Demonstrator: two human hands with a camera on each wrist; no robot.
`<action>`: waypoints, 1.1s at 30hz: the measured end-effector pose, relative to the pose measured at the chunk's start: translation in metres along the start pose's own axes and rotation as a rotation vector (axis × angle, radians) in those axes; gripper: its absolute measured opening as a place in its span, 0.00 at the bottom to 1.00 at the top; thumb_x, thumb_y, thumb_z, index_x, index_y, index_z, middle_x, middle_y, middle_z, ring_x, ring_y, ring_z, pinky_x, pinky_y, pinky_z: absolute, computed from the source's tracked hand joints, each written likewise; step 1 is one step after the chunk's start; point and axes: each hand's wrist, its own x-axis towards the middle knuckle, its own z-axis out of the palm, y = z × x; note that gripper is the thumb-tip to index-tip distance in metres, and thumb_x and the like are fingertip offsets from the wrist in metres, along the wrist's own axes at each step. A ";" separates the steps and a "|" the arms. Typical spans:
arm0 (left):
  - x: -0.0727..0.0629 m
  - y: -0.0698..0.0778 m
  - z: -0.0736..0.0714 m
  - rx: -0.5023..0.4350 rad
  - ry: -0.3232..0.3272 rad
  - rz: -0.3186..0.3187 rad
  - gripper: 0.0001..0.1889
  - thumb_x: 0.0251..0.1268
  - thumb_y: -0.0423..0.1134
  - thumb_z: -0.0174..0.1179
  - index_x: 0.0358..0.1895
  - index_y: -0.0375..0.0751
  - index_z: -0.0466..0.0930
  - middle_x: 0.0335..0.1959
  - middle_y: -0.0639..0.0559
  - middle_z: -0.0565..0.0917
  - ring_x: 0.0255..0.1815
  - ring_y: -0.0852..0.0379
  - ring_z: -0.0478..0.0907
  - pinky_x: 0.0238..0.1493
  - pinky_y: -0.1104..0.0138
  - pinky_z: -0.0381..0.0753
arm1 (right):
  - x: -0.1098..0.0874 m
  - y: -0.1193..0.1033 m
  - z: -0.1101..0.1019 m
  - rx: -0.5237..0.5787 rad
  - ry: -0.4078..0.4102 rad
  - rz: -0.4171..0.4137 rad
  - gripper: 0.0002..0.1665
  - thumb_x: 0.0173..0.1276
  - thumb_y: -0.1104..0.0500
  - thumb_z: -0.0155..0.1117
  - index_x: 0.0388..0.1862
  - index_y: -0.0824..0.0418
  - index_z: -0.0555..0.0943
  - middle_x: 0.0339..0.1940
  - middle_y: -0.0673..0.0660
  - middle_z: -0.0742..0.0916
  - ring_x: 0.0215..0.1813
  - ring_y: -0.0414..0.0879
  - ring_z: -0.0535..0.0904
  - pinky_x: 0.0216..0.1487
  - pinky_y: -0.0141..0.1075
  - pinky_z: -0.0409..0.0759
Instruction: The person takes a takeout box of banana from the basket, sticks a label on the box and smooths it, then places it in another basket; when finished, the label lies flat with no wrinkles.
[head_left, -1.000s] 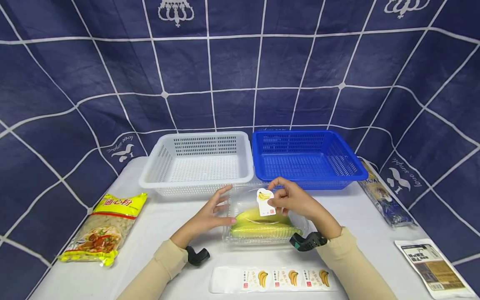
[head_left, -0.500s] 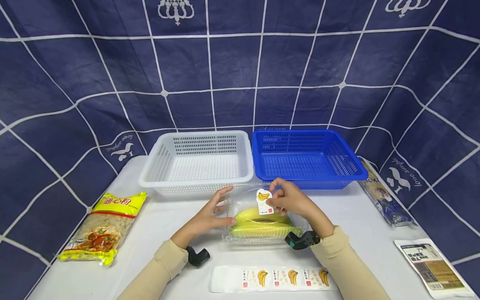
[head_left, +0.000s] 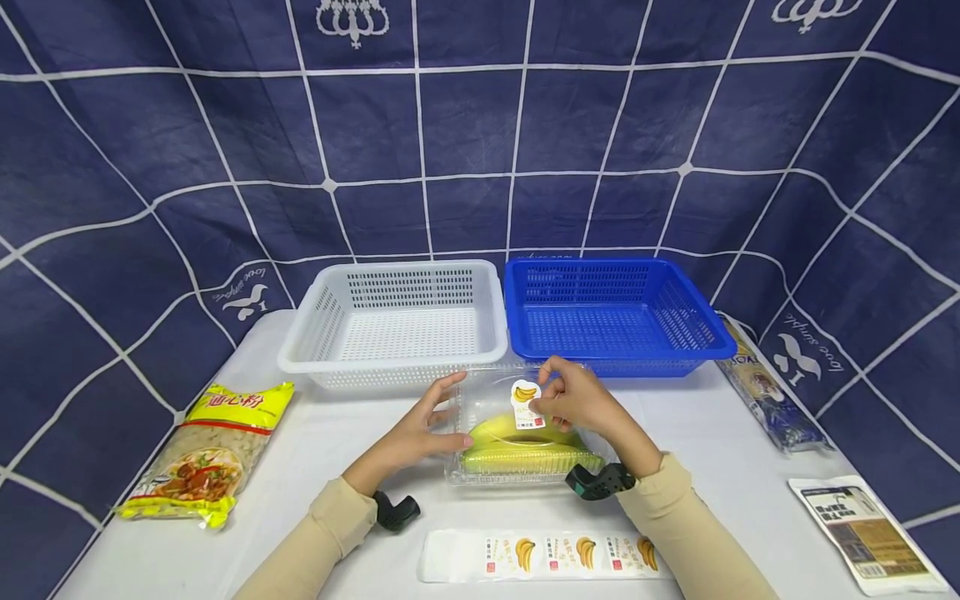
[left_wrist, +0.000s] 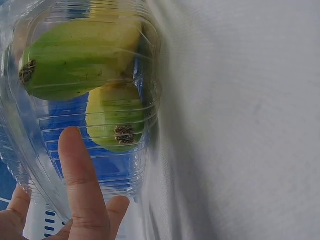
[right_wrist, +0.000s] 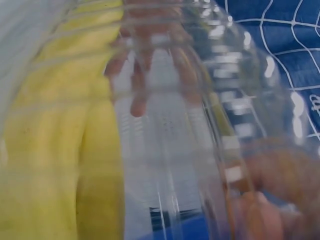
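Observation:
A clear plastic clamshell box point(head_left: 487, 400) stands on the white table with bananas point(head_left: 517, 442) inside. In the head view my left hand point(head_left: 416, 433) rests at its left side, fingers spread, thumb near the front corner. The left wrist view shows straight fingers point(left_wrist: 82, 180) against the ribbed wall, beside the green banana tips point(left_wrist: 75, 60). My right hand point(head_left: 585, 408) is over the lid, thumb and curled fingers at the right edge of a white banana sticker point(head_left: 528, 404), which lies against the lid. In the right wrist view the right fingers point(right_wrist: 265, 210) are blurred behind clear plastic.
A sheet of banana stickers point(head_left: 555, 557) lies in front of the box. Behind stand a white basket point(head_left: 397, 367) and a blue basket point(head_left: 622, 362). A yellow food bag point(head_left: 210, 454) is at left; a blue packet point(head_left: 776, 387) and a white-brown pouch point(head_left: 866, 537) are at right.
The sticker has come slightly lower and left against the lid, its lower print now showing. My right hand and forearm have shifted a little left. The left hand has stayed put.

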 end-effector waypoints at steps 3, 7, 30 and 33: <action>0.000 -0.001 -0.001 -0.003 -0.006 -0.004 0.53 0.64 0.39 0.75 0.88 0.52 0.51 0.87 0.28 0.47 0.82 0.18 0.53 0.67 0.31 0.75 | 0.000 0.001 0.001 0.001 0.011 -0.002 0.17 0.68 0.69 0.75 0.47 0.66 0.74 0.22 0.53 0.85 0.16 0.40 0.74 0.20 0.31 0.77; 0.001 -0.002 -0.002 -0.007 -0.009 -0.007 0.54 0.64 0.40 0.75 0.88 0.52 0.51 0.87 0.28 0.46 0.82 0.17 0.52 0.67 0.31 0.75 | 0.000 0.002 0.003 -0.004 0.028 -0.007 0.18 0.68 0.69 0.76 0.49 0.67 0.76 0.23 0.53 0.86 0.16 0.40 0.71 0.20 0.31 0.75; 0.001 -0.001 0.000 -0.031 -0.007 -0.023 0.53 0.64 0.38 0.74 0.88 0.51 0.50 0.87 0.28 0.44 0.83 0.17 0.50 0.62 0.36 0.82 | -0.001 0.006 0.004 -0.082 0.050 -0.072 0.17 0.67 0.69 0.77 0.54 0.67 0.86 0.26 0.52 0.78 0.16 0.41 0.71 0.19 0.30 0.68; 0.001 -0.001 0.000 -0.031 -0.006 -0.025 0.53 0.64 0.38 0.74 0.88 0.52 0.50 0.87 0.28 0.44 0.83 0.17 0.50 0.63 0.36 0.82 | 0.000 0.008 0.003 -0.084 0.039 -0.078 0.18 0.65 0.69 0.79 0.55 0.67 0.88 0.26 0.51 0.78 0.16 0.40 0.71 0.19 0.30 0.68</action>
